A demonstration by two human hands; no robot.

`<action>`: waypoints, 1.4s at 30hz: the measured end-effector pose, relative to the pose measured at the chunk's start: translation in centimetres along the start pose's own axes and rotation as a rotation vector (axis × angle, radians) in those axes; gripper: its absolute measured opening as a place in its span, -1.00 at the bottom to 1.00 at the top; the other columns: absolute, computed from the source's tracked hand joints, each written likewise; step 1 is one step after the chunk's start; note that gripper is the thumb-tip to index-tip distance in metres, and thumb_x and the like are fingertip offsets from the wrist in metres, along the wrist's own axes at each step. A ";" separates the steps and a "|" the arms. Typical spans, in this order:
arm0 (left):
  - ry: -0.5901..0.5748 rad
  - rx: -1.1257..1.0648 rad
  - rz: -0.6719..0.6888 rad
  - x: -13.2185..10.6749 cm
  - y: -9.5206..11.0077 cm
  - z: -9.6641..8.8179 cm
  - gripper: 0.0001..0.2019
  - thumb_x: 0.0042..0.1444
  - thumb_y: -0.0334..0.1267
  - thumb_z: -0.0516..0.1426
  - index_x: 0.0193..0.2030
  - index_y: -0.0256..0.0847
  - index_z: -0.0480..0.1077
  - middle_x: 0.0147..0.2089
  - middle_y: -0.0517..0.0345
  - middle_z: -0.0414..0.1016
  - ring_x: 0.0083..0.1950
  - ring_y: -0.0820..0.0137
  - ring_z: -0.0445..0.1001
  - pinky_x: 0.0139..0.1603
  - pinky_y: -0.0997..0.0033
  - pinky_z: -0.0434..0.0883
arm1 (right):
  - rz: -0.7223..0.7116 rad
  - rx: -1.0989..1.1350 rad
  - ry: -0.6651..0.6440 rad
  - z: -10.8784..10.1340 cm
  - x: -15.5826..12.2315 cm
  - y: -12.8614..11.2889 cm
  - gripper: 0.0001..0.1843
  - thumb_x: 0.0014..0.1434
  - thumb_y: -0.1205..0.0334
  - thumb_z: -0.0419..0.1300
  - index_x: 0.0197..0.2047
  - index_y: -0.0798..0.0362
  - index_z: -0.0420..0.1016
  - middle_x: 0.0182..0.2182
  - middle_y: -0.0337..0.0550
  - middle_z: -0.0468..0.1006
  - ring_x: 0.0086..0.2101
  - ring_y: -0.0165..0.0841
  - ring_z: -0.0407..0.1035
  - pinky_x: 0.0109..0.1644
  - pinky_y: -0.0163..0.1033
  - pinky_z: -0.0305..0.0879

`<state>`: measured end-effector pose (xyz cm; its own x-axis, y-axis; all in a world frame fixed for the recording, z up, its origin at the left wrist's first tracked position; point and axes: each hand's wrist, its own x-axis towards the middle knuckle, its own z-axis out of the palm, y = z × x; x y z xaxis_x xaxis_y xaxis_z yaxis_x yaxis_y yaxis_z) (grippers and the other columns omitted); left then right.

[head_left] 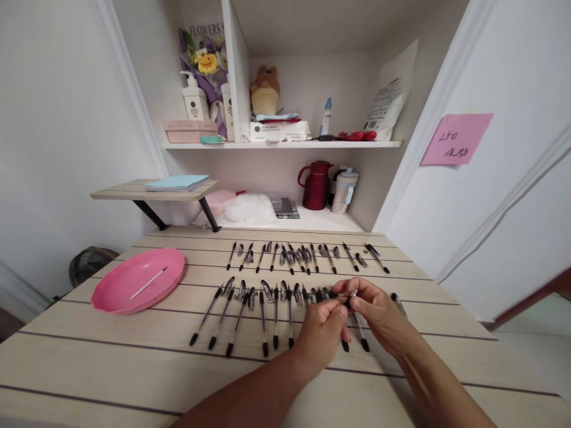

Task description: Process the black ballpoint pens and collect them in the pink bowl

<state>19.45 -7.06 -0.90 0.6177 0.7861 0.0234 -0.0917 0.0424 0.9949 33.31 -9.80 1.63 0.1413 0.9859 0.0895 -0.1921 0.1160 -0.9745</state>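
My left hand and my right hand meet over the front row of pens, right of the middle of the table. Both are closed, fingertips pinching a small black pen part between them. A shiny clear or silver bit shows at my right fingertips; the fingers cover most of the piece. Under and beside the hands lie black-ended pens with their caps off. Clear-and-black pen caps rest near their upper ends. Farther back is a second row of pens with loose caps among them.
At the left, a pink tray holds one thin white refill-like stick. A small raised shelf bears blue paper. Behind the table stand a red jug and a pale cup. One cap lies right of my hands.
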 end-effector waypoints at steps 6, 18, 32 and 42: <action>-0.013 -0.016 0.005 0.1 -0.1 0.0 -0.65 0.13 -0.06 -0.05 -0.22 -0.30 0.40 -0.64 0.26 0.25 -0.66 0.59 0.01 -0.59 0.52 -0.01 | 0.015 0.059 0.043 -0.2 0.0 -0.1 -0.79 -0.13 0.13 0.34 -0.41 0.02 0.48 -0.24 -0.10 0.50 -0.26 -0.29 0.36 -0.30 -0.27 0.26; -0.012 -0.009 0.014 0.1 -0.3 0.1 -0.65 0.11 -0.03 -0.04 -0.36 -0.30 0.36 -0.66 0.26 0.24 -0.66 0.60 0.03 -0.59 0.53 0.00 | 0.010 0.070 -0.011 0.1 0.0 0.1 -0.74 -0.19 0.13 0.38 -0.49 0.03 0.40 -0.31 -0.11 0.51 -0.23 -0.23 0.36 -0.16 -0.14 0.27; -0.011 -0.026 0.000 0.1 -0.3 0.0 -0.67 0.12 -0.04 -0.04 -0.35 -0.29 0.32 -0.65 0.28 0.25 -0.67 0.62 0.00 -0.60 0.54 -0.03 | 0.053 0.046 -0.028 -0.3 0.0 0.0 -0.68 -0.09 0.03 0.30 -0.30 0.05 0.46 -0.24 -0.03 0.50 -0.25 -0.23 0.35 -0.25 -0.18 0.26; -0.005 -0.039 -0.010 0.1 -0.6 0.1 -0.63 0.12 -0.03 -0.04 -0.25 -0.33 0.38 -0.65 0.28 0.24 -0.67 0.62 -0.03 -0.61 0.55 -0.05 | -0.031 -0.238 0.104 -2.5 0.7 -0.5 -0.63 -0.03 -0.09 0.19 -0.31 0.04 0.43 -0.29 -0.05 0.52 -0.30 -0.26 0.37 -0.27 -0.19 0.27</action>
<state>19.63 -7.07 -1.49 0.6227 0.7823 0.0143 -0.1163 0.0744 0.9904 35.90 -9.50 1.64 0.2451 0.9632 0.1102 0.0457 0.1020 -0.9937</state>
